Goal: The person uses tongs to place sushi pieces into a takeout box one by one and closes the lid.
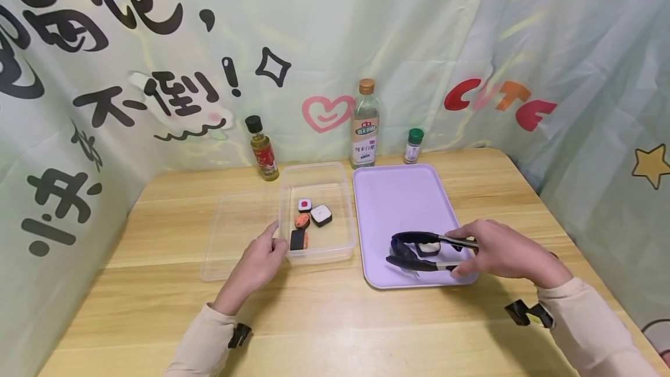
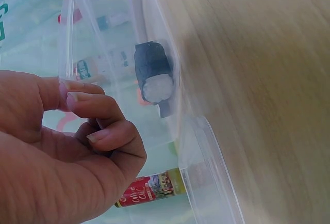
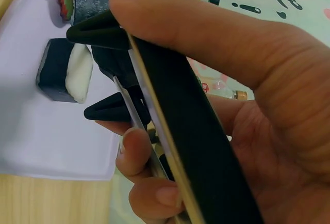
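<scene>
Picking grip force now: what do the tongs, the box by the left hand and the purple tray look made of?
Tongs: shiny metal arms with matte black tips, probably silicone or plastic. Box: clear, thin, glossy plastic; the sushi pieces show through its wall. Tray: opaque lilac plastic with a smooth satin surface and raised rim, apparently rigid.

Black-tipped tongs (image 1: 426, 251) with metal arms lie nearly level, their handles between the thumb and curled fingers (image 3: 149, 154). Just beyond the fingertips, between the tong tips, a sushi piece (image 1: 428, 247) wrapped in dark seaweed with a white rice face rests on the lilac tray (image 1: 398, 202), flat side down.
</scene>
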The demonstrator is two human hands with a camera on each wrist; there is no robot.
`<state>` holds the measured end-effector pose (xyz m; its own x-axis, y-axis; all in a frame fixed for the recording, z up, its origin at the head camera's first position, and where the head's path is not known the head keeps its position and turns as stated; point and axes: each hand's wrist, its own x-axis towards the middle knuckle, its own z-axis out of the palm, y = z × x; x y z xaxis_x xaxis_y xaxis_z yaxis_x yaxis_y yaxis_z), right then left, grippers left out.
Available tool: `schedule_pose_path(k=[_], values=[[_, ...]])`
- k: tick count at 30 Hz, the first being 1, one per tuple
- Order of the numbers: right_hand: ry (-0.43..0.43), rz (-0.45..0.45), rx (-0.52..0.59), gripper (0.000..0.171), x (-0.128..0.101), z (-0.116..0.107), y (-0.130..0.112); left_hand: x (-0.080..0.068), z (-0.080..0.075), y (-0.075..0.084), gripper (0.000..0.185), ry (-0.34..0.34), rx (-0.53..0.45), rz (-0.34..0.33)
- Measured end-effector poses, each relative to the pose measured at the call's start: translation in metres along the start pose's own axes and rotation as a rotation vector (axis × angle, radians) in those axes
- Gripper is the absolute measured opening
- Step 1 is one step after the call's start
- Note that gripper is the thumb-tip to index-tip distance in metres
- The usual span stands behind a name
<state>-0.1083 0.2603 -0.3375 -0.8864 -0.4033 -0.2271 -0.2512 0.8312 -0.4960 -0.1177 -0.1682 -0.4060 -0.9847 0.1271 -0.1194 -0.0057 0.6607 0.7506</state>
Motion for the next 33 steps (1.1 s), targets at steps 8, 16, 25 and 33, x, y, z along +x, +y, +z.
schedule_pose_path(k=[8, 16, 25, 33], values=[[-0.008, 0.006, -0.031, 0.070, 0.002, 0.002, 0.002, 0.001, 0.001, -0.001, 0.061, 0.002, 0.006, 0.000], [-0.009, 0.003, -0.029, 0.066, 0.002, 0.001, -0.001, 0.000, 0.000, -0.001, 0.061, -0.002, 0.007, -0.015], [-0.004, -0.017, 0.018, 0.064, 0.005, -0.007, 0.000, 0.001, 0.000, -0.001, 0.060, 0.003, 0.018, -0.012], [0.036, -0.033, 0.000, 0.063, 0.013, -0.024, -0.003, 0.000, 0.000, -0.002, 0.060, 0.001, 0.019, -0.006]])
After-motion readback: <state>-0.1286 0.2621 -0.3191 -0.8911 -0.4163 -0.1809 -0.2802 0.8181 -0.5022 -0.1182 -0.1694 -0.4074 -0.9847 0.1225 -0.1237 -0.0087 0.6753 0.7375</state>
